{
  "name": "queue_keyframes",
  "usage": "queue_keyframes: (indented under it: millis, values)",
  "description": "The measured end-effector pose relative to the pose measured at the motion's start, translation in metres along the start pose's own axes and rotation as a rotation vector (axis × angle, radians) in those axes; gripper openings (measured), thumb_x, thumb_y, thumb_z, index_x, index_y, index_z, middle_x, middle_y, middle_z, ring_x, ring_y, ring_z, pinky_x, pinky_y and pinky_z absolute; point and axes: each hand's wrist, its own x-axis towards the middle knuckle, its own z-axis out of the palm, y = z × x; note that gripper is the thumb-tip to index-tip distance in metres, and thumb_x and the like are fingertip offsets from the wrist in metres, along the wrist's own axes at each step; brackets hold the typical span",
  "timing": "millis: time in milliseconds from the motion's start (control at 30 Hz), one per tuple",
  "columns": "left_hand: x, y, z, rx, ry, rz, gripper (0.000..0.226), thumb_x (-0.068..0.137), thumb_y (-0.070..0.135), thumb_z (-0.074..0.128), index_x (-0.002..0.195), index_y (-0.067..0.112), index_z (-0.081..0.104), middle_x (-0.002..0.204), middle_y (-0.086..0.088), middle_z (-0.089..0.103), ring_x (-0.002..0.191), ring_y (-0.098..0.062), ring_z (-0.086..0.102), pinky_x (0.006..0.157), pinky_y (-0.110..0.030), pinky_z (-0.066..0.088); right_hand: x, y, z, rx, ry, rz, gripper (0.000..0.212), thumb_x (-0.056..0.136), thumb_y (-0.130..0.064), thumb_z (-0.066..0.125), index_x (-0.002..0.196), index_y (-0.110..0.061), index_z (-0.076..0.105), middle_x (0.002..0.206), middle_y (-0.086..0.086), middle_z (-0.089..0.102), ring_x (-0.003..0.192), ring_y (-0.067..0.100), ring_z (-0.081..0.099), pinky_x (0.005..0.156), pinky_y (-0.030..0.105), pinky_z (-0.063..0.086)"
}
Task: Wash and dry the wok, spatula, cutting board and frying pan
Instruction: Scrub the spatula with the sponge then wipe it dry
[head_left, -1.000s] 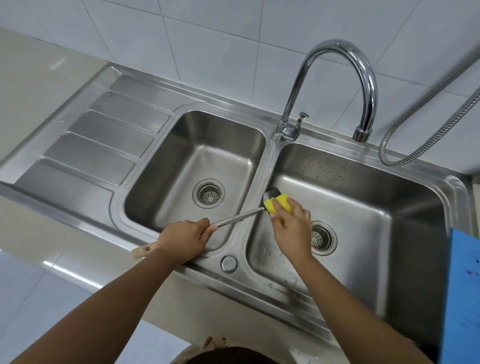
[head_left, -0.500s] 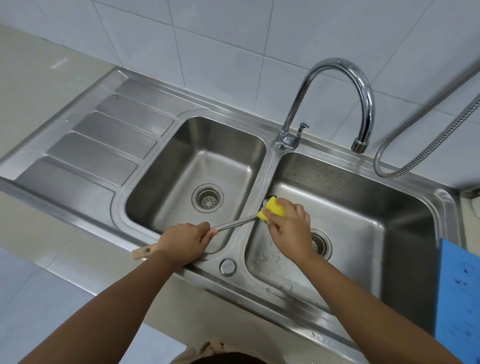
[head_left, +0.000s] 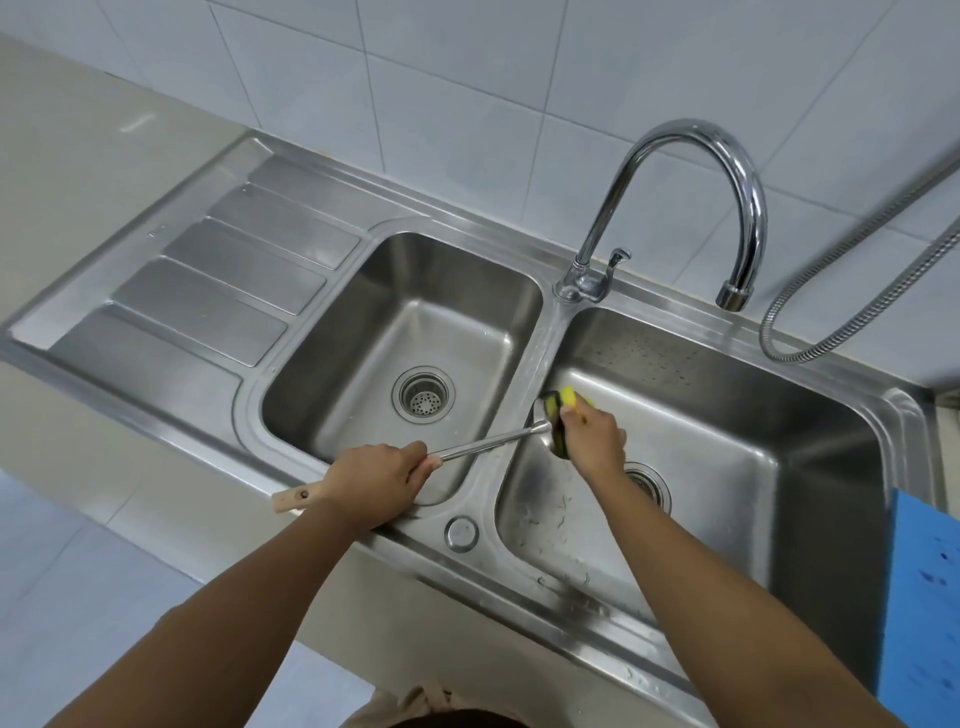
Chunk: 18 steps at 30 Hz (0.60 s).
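Observation:
A metal spatula (head_left: 488, 444) with a wooden handle end lies across the divider between the two sink basins. My left hand (head_left: 376, 475) grips its handle over the front rim of the left basin. The spatula's blade sits over the right basin (head_left: 727, 467), mostly covered. My right hand (head_left: 592, 436) holds a yellow sponge with a dark green scouring side (head_left: 563, 402) wrapped against the blade. Wok, cutting board and frying pan are out of view.
A chrome gooseneck tap (head_left: 691, 208) arches over the right basin, with a metal hose (head_left: 857, 296) to its right. The left basin (head_left: 415, 338) and ribbed drainboard (head_left: 208, 291) hold nothing. A blue cloth (head_left: 922, 597) hangs at the right edge.
My right hand has turned the sponge on the blade so that its dark green side now shows. My left hand keeps its hold on the handle. The camera has tilted a little.

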Motion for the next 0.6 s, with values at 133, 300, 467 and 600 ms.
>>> queue_keyframes:
  millis: [133,300,467,600]
  values:
    - [0.000,-0.002,0.002,0.011,-0.005,0.006,0.043,0.099,0.057,0.022,0.098,0.024,0.049,0.083,-0.003,0.065,0.077,-0.028,0.061,0.059,-0.033,0.038,-0.016,0.005,0.008,0.014,0.019,-0.203,0.040,0.100,-0.041,0.043,0.140,-0.038,0.049,0.141,0.003,0.044,0.127,0.028,0.036,0.109,0.041,0.030]
    - [-0.001,-0.002,0.003,-0.004,-0.002,0.011,0.042,0.100,0.056,0.023,0.099,0.023,0.050,0.083,-0.003,0.066,0.077,-0.029,0.062,0.059,-0.033,0.038,-0.037,0.014,0.007,-0.018,0.067,-0.099,0.042,0.101,-0.040,0.042,0.143,-0.036,0.046,0.146,0.006,0.041,0.129,0.031,0.034,0.106,0.041,0.030]
    - [0.000,-0.002,0.001,-0.010,0.003,0.025,0.040,0.100,0.054,0.024,0.099,0.022,0.049,0.084,-0.005,0.066,0.079,-0.030,0.062,0.059,-0.033,0.036,-0.049,0.039,0.013,0.063,0.114,0.011,0.042,0.100,-0.039,0.044,0.142,-0.037,0.047,0.143,0.010,0.045,0.128,0.033,0.040,0.108,0.044,0.034]
    - [-0.001,-0.003,-0.006,-0.049,-0.028,0.028,0.038,0.100,0.053,0.026,0.093,0.023,0.048,0.079,-0.003,0.064,0.076,-0.028,0.059,0.058,-0.033,0.033,-0.066,0.033,0.016,0.027,0.085,-0.104,0.040,0.101,-0.036,0.046,0.140,-0.034,0.051,0.144,0.004,0.041,0.131,0.029,0.034,0.109,0.038,0.031]
